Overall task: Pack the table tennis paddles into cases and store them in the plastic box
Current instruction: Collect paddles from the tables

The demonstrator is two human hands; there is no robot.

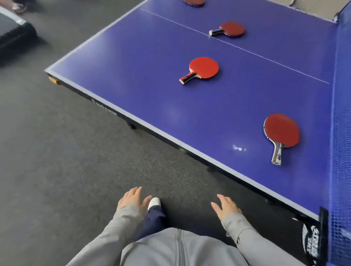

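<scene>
Several red table tennis paddles lie flat on the blue table (152, 79). The nearest paddle (282, 133) rests by the net with its handle pointing toward me. A second paddle (203, 68) lies mid-table, a third paddle (230, 29) sits on the white centre line, and a fourth paddle (194, 1) is cut off at the top edge. My left hand (133, 198) and my right hand (226, 206) hang low in front of me over the floor, fingers spread, both empty, short of the table's edge. No case or plastic box shows.
The blue net (341, 123) runs down the right side, its black clamp (311, 241) at the table's near corner. Grey carpet (57, 170) surrounds the table. A dark box-like object (15, 32) lies on the floor at the top left. My white shoe (154, 202) shows between my hands.
</scene>
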